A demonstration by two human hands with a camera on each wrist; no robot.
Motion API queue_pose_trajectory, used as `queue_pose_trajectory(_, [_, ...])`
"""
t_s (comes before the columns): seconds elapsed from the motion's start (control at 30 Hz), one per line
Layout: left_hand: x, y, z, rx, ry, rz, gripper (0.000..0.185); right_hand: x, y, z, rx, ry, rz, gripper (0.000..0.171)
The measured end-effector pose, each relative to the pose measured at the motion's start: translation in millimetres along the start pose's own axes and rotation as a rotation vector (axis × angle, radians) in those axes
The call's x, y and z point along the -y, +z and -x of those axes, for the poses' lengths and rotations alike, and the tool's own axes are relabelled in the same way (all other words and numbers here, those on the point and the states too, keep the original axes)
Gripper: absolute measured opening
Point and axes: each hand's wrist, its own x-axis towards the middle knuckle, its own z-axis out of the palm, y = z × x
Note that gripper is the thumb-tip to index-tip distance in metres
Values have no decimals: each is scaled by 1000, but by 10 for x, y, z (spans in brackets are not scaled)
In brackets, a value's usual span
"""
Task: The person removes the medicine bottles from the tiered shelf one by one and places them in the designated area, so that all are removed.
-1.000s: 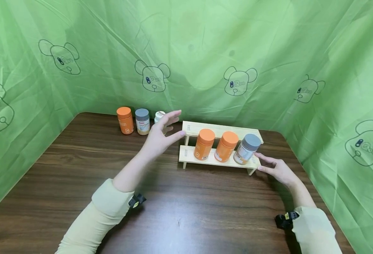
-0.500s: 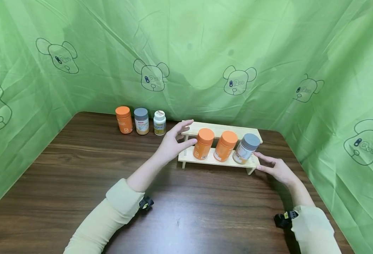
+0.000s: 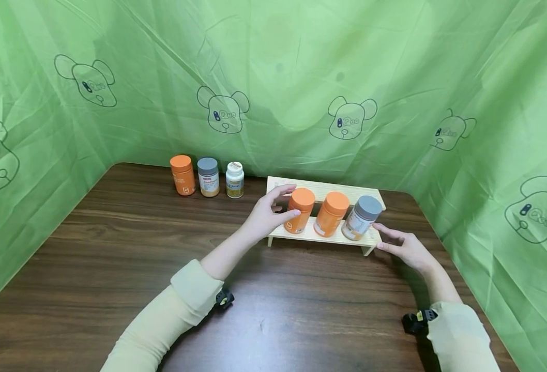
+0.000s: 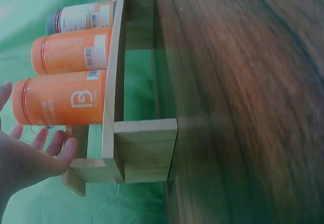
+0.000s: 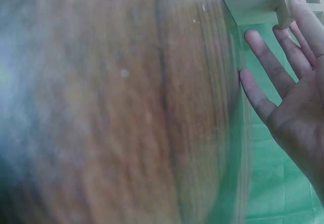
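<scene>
On the lower step of the little wooden rack (image 3: 322, 237), at the table's one o'clock, stand three bottles. The left hand (image 3: 266, 217) reaches the leftmost orange bottle (image 3: 299, 211), fingers spread loosely around it, nothing yet clasped. The right hand (image 3: 406, 247) lies flat-fingered against the rack's right end, holding nothing. I'd judge the work about half done: three more bottles (image 3: 208, 176) wait at eleven o'clock. The left wrist view alone shows the bottle's label and the gap before the fingers (image 4: 55, 145).
</scene>
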Motion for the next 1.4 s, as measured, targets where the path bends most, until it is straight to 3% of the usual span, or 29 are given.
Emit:
queue_pose_trajectory(0.2, [-33,71,-26,21,-18,33,59,6,4,6,-2,9,6,58])
queue_pose_trajectory(0.43, [-355,45,53,16,-26,3,52,1,2,5,-5,13,15,58])
queue_pose_trajectory(0.53, [-389,50,55,6,-19,-21,50,-11,5,7,-7,9,14,58])
queue_pose_trajectory(0.57, [-390,53,54,2,-14,-32,49,-14,5,9,-8,8,13,57])
queue_pose_trajectory(0.8, [19,91,-116,-16,18,-86,47,-22,3,26,-20,3,30,57])
queue_pose_trajectory(1.13, [-56,60,-124,-13,24,-78,47,-17,-1,4,-20,1,19,57])
queue_pose_trajectory(1.33, [-298,21,-27,-10,28,-68,45,-5,3,-3,-14,3,23,57])
queue_pose_trajectory(1.4, [-310,9,-19,-13,18,-64,45,-3,2,-3,-16,6,32,57])
